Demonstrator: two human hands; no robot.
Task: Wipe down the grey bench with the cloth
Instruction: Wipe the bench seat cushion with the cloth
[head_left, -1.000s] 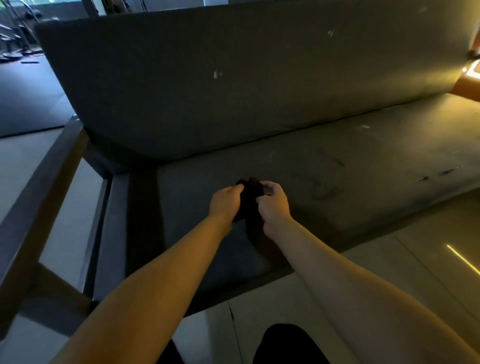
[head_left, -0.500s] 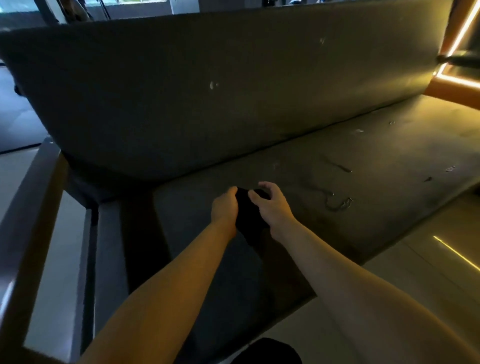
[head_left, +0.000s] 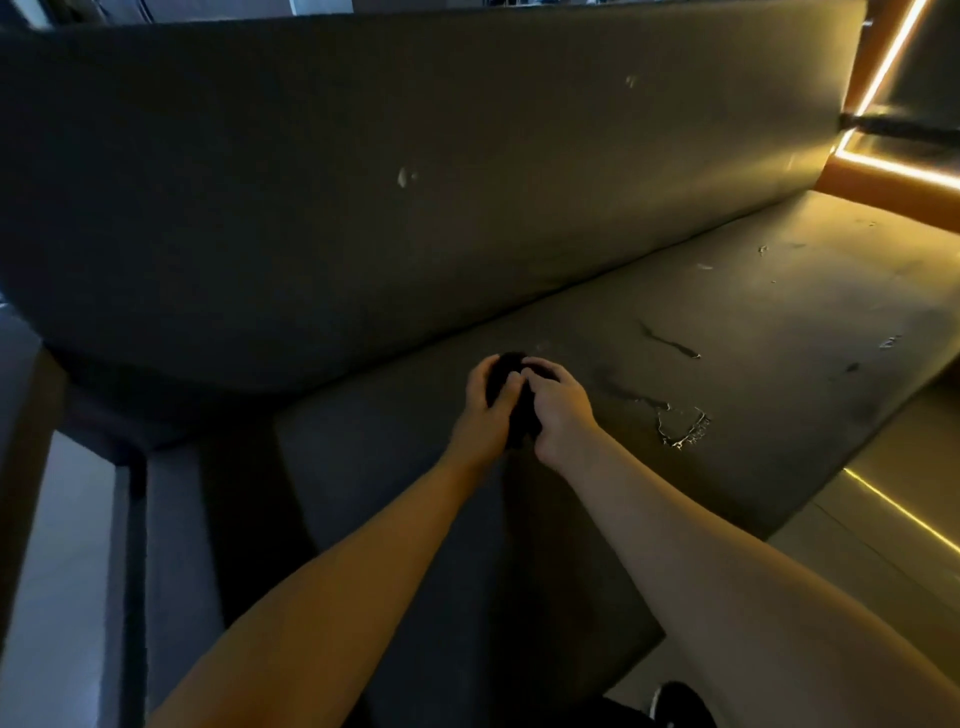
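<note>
Fingers of one left hand (head_left: 483, 402) and one right hand (head_left: 558, 410) grip one dark cloth (head_left: 511, 374) above one grey bench (head_left: 753, 332).

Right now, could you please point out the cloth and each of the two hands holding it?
cloth (head_left: 508, 367): head view, bunched dark top showing between the hands.
left hand (head_left: 483, 402): head view, back of the hand.
right hand (head_left: 563, 415): head view, back of the hand.

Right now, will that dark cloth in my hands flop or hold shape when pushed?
Probably floppy: the dark cloth is wadded between left hand and right hand. Likely light, as curled fingers alone hold it. It may drag on the matte grey bench.
</note>
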